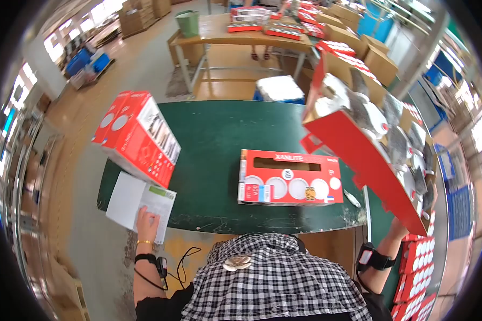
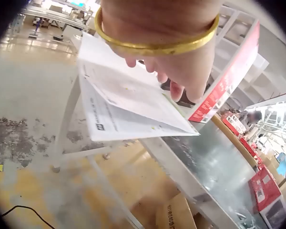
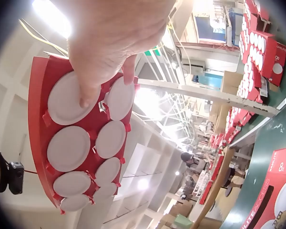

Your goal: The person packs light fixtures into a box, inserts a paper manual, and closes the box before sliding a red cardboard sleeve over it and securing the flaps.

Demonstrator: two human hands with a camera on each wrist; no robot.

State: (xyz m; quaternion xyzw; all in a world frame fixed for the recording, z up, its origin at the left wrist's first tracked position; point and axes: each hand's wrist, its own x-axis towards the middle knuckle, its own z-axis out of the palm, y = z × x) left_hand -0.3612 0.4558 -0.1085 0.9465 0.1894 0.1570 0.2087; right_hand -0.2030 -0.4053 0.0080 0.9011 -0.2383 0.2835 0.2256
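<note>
My left hand (image 1: 148,223) (image 2: 181,62) rests with bent fingertips on white printed leaflets (image 1: 157,204) (image 2: 128,102), which stick out past the table's left front edge. On the right, my right hand (image 1: 397,231) (image 3: 117,43) grips the near end of a raised, tilted red cardboard tray (image 1: 359,160) (image 3: 95,145) of bulbs. White round bulb faces show in the right wrist view, and the grey-white bulb bodies (image 1: 393,139) in the head view. Between the hands, a red XANLITE box (image 1: 289,193) with a long slot lies on the green table.
Two red boxes (image 1: 144,140) stand at the table's (image 1: 214,128) left, behind the leaflets. Several red packs (image 1: 416,262) are stacked at the right. A small whitish item (image 1: 352,198) lies beside the XANLITE box. Beyond is a wooden table (image 1: 225,35) with a green bin (image 1: 188,24).
</note>
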